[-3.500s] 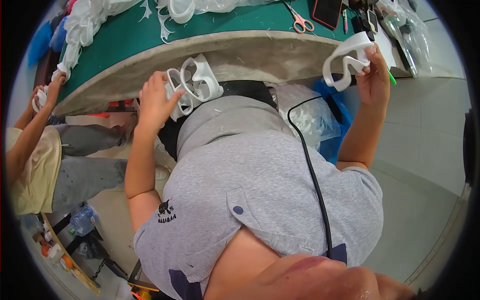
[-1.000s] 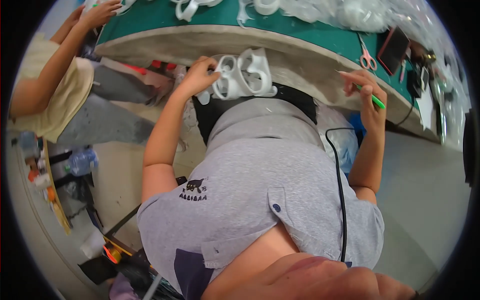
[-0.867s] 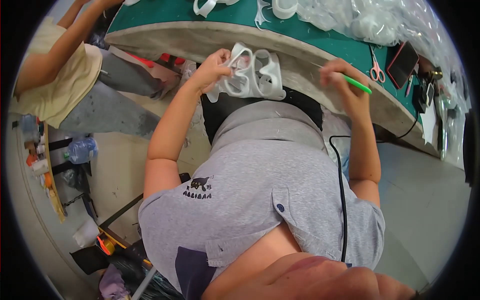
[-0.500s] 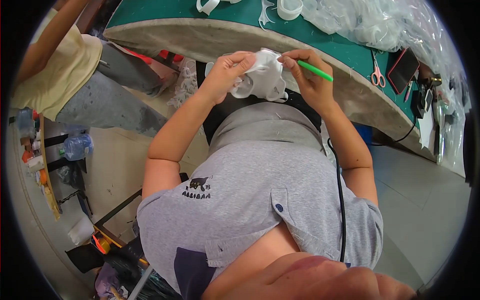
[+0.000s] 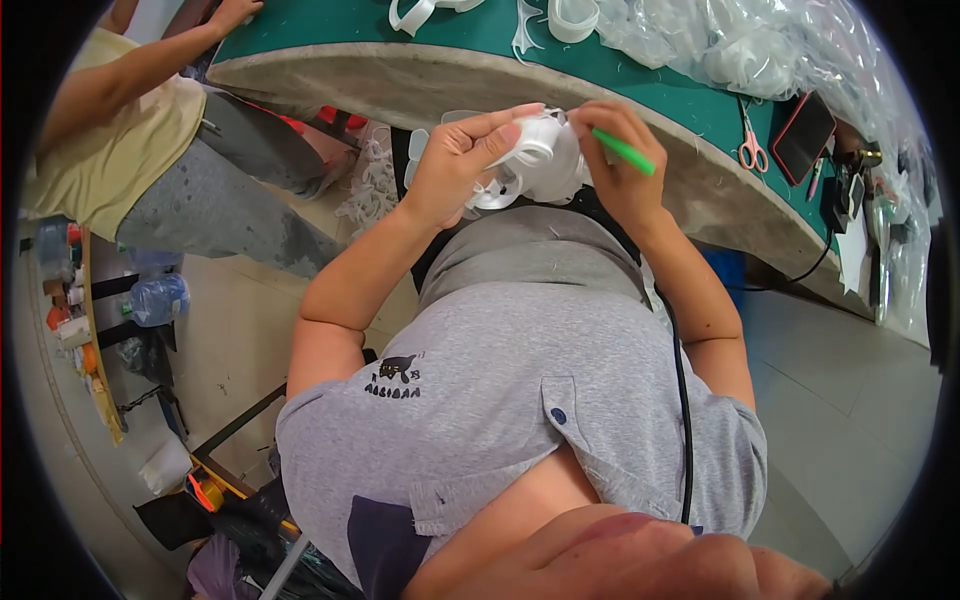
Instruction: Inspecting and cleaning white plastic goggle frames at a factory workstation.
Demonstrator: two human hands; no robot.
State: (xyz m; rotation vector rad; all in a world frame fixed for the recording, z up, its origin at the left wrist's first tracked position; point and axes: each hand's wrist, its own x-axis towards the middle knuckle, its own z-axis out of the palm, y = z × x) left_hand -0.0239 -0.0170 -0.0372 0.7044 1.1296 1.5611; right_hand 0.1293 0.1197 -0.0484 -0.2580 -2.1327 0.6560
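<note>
In front of my waist, below the table's near edge, I hold a soft white moulded piece (image 5: pixel 558 172) with rounded openings and a loop at its top. The fingers of my left hand (image 5: pixel 452 165) are closed on its left side, the thumb lying over the loop. At its upper right is my right hand (image 5: pixel 625 175), a little blurred, with a slim bright green handle (image 5: pixel 628 152) gripped in it. The tip of this tool is hidden behind the fingers, so its kind cannot be told.
Across the green tabletop (image 5: pixel 310 22) lie white looped pieces (image 5: pixel 573 20), clear plastic bags (image 5: pixel 740 45), pink-handled scissors (image 5: pixel 753 152) and a phone (image 5: pixel 803 138). A co-worker's hand (image 5: pixel 236 14) rests at the table's left end. White scraps (image 5: pixel 372 190) cover some floor beneath.
The white piece has been turned and folded in my hands, so its loop now faces up. My left fingers have straightened over it. The co-worker's arm has moved onto the table's edge.
</note>
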